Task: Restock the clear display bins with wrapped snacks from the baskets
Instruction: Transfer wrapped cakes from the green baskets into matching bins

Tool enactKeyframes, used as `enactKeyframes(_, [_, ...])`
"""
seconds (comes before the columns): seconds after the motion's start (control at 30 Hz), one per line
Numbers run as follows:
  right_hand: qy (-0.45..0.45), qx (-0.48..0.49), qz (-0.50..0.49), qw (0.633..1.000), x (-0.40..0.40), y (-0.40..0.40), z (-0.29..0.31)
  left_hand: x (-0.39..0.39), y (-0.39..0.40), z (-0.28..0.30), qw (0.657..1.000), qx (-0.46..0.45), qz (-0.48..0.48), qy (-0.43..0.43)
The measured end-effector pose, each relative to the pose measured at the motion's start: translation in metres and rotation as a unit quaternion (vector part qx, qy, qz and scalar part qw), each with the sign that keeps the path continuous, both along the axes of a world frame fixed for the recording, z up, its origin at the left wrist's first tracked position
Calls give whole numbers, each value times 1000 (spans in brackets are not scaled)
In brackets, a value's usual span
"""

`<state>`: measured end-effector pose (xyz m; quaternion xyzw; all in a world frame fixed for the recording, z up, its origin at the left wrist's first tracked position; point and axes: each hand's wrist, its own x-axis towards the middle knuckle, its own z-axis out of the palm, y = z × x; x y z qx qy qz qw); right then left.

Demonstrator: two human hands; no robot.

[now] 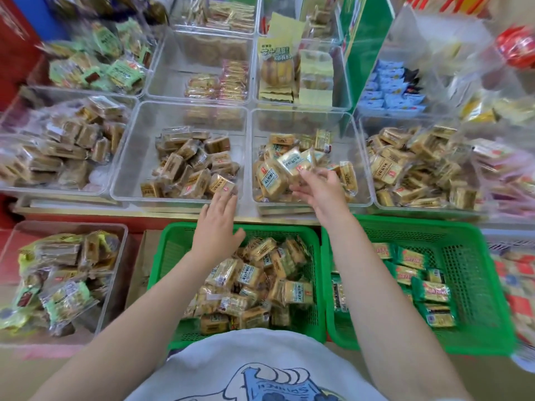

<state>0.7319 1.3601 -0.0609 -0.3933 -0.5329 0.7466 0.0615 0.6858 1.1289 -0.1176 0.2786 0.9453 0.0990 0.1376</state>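
Two green baskets sit in front of me: the left basket (162, 256) holds several tan wrapped snacks (249, 279), the right basket (477, 256) holds green-edged packets (428, 290). My right hand (321, 189) pinches pale yellow wrapped snacks (295, 163) over the clear bin (362, 157) at centre right. My left hand (217, 224) reaches with straight fingers to the front rim of the centre-left clear bin (127, 169), its fingertips at a tan snack (221, 183) inside.
More clear bins of wrapped snacks flank these two, on the left (17, 134) and right (385, 204). A further row of bins stands behind. A low clear bin (121, 241) with mixed packets sits at lower left beside the baskets.
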Motion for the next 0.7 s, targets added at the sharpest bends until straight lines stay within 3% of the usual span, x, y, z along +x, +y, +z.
enactKeyframes(0.07, [-34, 31, 2, 999, -11, 5, -3, 3, -7, -10, 998, -50, -24, 5])
enactKeyframes(0.23, [-87, 106, 23, 990, 9, -7, -12, 6, -15, -14, 999, -52, -10, 13])
enactKeyframes(0.37, [-149, 172, 135, 964, 42, -39, -46, 10, -16, -21, 998, -67, -12, 4])
enactKeyframes(0.47, [-226, 202, 245, 921, 52, -61, -86, 11, -15, -24, 998, -61, -7, 3])
enactKeyframes(0.57, [-279, 302, 343, 845, 53, -73, -120, 10, -17, -26, 998, -67, -8, 0])
enactKeyframes(0.63, [-291, 351, 399, 795, 54, -79, -134, 9, -17, -26, 998, -69, -11, -3])
enactKeyframes(0.7, [-293, 382, 419, 770, 55, -82, -144, 8, -17, -26, 998, -68, -15, -4])
